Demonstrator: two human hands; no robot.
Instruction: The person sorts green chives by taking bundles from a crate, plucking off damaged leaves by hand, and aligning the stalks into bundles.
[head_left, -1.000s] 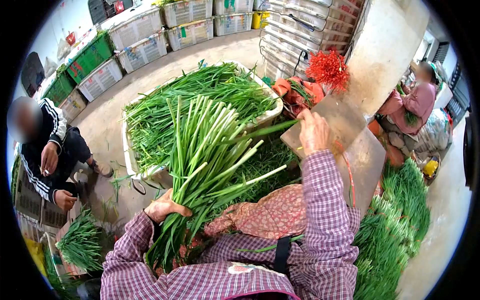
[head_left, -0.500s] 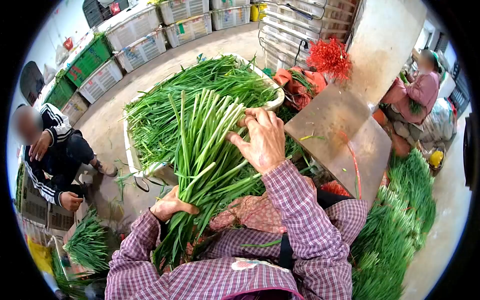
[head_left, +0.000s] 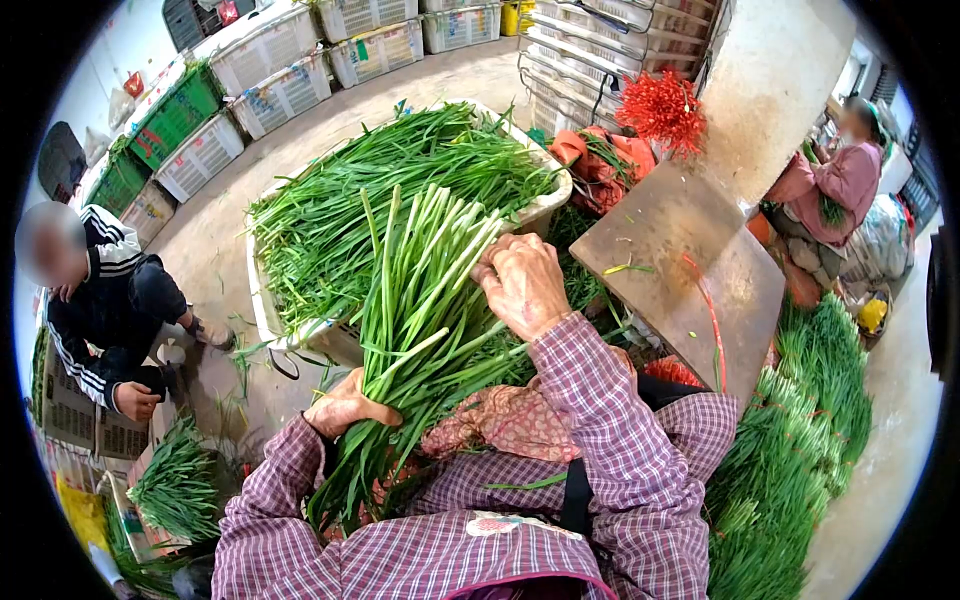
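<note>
The right hand (head_left: 525, 285) had come away from the brown board (head_left: 680, 260) over the last second and now sat at the pale ends of the bunch of green stalks (head_left: 410, 300), so both hands were at work on the one bunch. Its fingers were curled in narrow against the stalks; whether they pinched any could not be told, as the fingertips were partly hidden. The left hand (head_left: 350, 403) was wrapped round the leafy lower part, thumb across the front, the bunch slanting up and away from it. Just beyond both hands stood the white tub (head_left: 550, 200), heaped with loose greens (head_left: 390, 160). To the right hand's right lay the board, with a red strip (head_left: 708, 310) across it, and farther off a red tuft (head_left: 660, 112). Bundled greens (head_left: 770, 480) lay nearer the body on that side. Some stalks strayed out beneath the right wrist, likely the main hindrance, and a patterned cloth (head_left: 515, 425) lay between the forearms. Well to the left hand's left sat a person in a striped sleeve (head_left: 100, 310).
</note>
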